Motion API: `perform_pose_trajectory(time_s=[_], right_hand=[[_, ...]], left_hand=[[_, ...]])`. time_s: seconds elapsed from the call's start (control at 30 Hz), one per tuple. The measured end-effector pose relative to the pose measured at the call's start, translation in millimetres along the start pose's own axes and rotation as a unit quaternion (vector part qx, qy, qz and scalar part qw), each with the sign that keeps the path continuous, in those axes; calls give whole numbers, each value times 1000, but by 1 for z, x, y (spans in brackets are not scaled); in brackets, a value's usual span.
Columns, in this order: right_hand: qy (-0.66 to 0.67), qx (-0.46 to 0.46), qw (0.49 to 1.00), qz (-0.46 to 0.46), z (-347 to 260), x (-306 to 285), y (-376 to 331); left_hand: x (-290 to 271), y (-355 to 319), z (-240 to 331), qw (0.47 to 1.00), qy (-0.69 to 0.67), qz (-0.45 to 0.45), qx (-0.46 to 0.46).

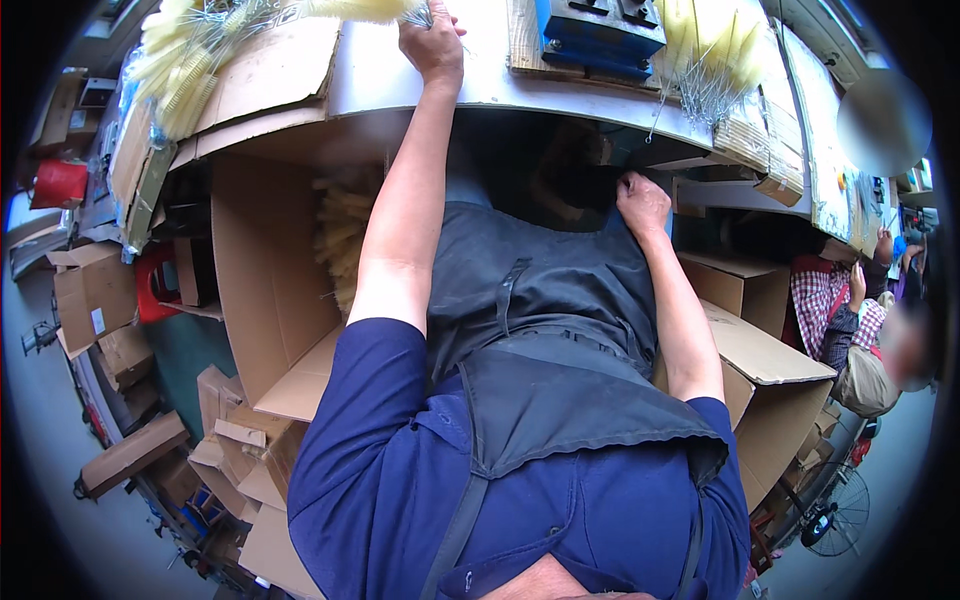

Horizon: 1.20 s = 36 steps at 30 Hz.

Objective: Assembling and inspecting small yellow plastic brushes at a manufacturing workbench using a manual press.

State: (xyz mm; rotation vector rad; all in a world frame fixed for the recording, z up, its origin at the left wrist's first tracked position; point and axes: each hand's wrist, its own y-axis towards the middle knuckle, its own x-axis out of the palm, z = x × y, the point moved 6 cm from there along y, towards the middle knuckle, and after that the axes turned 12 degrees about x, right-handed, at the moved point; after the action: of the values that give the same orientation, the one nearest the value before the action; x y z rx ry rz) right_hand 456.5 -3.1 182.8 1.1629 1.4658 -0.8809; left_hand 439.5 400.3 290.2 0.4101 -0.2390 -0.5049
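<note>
At the top of the view my left hand (pixel 432 48) reaches over the white tabletop (pixel 400 70). Its fingers are closed at the wire end of a pale yellow bottle brush (pixel 362 9), which lies to the left; the picture's edge cuts off part of it. My right hand (pixel 643 203) is curled closed beside the lap of my dark apron (pixel 540 270), just below the table edge. Whatever those fingers hold, if anything, is hidden. Left on the table is a heap of similar bottle brushes (pixel 185 65); more brushes (pixel 715 45) lie right, their wire stems toward me.
A blue metal block (pixel 600 38) stands on a board at the table's far middle. Open cardboard boxes flank me, one at the left (pixel 270 270) and another at the right (pixel 765 350). Farther right sits another person (pixel 850 320). A red stool (pixel 155 283) is at the left.
</note>
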Motion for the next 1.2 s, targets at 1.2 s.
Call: perform_pose_trajectory(time_s=[1.2], right_hand=[[33, 3, 999, 31, -11, -33, -16]], left_hand=[[2, 7, 2, 996, 85, -12, 24]])
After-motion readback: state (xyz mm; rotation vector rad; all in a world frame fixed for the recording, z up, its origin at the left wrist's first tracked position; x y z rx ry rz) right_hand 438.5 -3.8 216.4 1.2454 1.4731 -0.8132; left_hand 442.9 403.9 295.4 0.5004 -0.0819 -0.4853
